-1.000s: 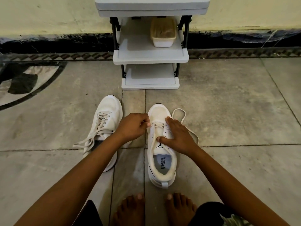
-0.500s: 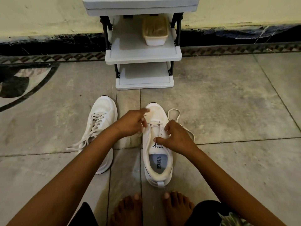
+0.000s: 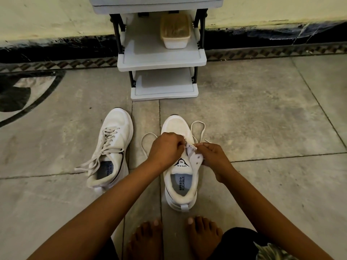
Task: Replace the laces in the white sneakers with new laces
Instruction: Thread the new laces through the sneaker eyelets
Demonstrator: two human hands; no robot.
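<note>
Two white sneakers stand on the stone floor, toes pointing away from me. The right sneaker [image 3: 179, 177] has its lace [image 3: 199, 128] mostly out of the eyelets, looping loose on both sides of the toe. My left hand [image 3: 165, 149] pinches the lace at the lower eyelets. My right hand [image 3: 214, 156] holds the right eyelet flap [image 3: 196, 156] pulled outward and pinches the lace beside it. The left sneaker [image 3: 112, 145] is laced, its lace ends trailing to the left.
A small grey shoe rack [image 3: 163, 59] stands against the wall ahead, with a lidded plastic box [image 3: 175, 32] on its middle shelf. My bare feet [image 3: 174, 239] rest just behind the right sneaker. Open floor [image 3: 262, 119] lies right of the sneakers.
Both hands have closed in on the lower eyelets of the right sneaker. My right hand has pulled the eyelet flap out, and a lace loop now lies to the left of the toe.
</note>
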